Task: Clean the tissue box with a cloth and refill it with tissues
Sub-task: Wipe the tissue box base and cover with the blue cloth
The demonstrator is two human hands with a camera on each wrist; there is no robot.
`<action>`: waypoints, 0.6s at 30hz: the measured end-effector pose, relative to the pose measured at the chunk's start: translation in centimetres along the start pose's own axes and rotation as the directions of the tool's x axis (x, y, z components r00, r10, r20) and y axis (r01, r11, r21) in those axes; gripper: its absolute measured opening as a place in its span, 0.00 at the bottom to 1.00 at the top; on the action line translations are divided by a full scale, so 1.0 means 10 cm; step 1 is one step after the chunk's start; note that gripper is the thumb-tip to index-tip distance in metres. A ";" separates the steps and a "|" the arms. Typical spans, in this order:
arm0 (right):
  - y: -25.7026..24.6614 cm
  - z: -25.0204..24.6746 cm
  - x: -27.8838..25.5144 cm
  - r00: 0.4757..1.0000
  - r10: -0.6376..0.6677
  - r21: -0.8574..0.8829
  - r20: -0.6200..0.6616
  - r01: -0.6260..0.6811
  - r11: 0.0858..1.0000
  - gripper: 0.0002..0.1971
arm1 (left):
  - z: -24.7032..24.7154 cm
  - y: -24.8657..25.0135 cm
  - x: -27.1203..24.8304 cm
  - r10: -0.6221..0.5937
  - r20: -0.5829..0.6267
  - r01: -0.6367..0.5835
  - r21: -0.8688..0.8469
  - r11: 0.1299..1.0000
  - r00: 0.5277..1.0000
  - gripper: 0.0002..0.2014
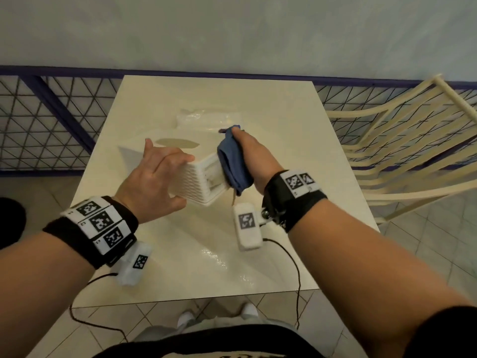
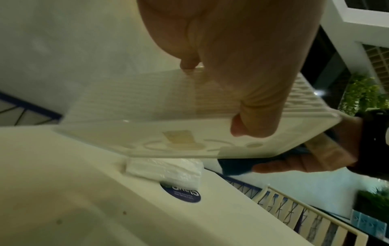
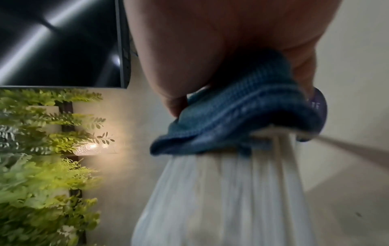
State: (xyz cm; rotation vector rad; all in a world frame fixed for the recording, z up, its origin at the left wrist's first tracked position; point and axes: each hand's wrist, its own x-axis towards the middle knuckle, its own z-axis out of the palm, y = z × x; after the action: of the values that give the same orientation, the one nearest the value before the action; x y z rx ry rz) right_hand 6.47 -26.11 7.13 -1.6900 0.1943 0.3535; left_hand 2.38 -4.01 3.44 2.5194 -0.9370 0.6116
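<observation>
A white ribbed tissue box [image 1: 196,180] is tilted up off the cream table [image 1: 211,254]. My left hand [image 1: 160,177] grips it from the left, thumb below and fingers over the top; the left wrist view shows the thumb on the box [image 2: 147,106]. My right hand [image 1: 255,156] holds a bunched blue cloth [image 1: 233,164] and presses it against the box's right end face. In the right wrist view the cloth [image 3: 238,119] sits on the ribbed box [image 3: 227,191]. A clear pack of white tissues [image 1: 206,117] lies on the table behind the box, and the left wrist view shows this tissue pack [image 2: 168,168] too.
A cream slatted chair [image 1: 402,151] stands at the table's right. A blue-framed wire fence [image 1: 51,120] runs behind the table under a pale wall. Thin black cables hang from both wrist cameras over the table's near edge. A round blue sticker [image 2: 181,193] lies by the tissue pack.
</observation>
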 end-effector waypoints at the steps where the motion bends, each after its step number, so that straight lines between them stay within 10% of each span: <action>1: -0.02 -0.07 0.00 0.997 0.060 0.075 0.052 -0.064 0.995 0.28 | -0.04 -0.04 -0.01 0.034 -0.001 -0.034 0.001 0.999 0.999 0.33; 6: 0.04 -0.12 -0.01 0.911 0.281 0.209 0.303 -0.351 0.913 0.31 | -0.14 -0.20 -0.09 0.097 0.100 -0.090 -0.074 0.993 0.990 0.35; 11: 0.08 0.11 -0.11 0.929 0.320 0.304 0.188 -0.364 0.880 0.19 | -0.32 -0.12 -0.13 -0.138 0.354 0.100 0.124 0.987 0.925 0.49; 18: 0.19 0.54 -0.15 0.970 0.237 0.303 -0.058 -0.209 0.930 0.34 | -0.03 0.48 -0.11 -0.296 0.140 0.222 0.388 0.894 0.945 0.47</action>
State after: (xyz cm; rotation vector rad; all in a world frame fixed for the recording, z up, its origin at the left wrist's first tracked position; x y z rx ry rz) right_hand 3.80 -21.21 5.26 -1.3916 0.4893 0.3940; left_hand -1.78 -6.69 4.05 3.0218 -0.5641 0.4972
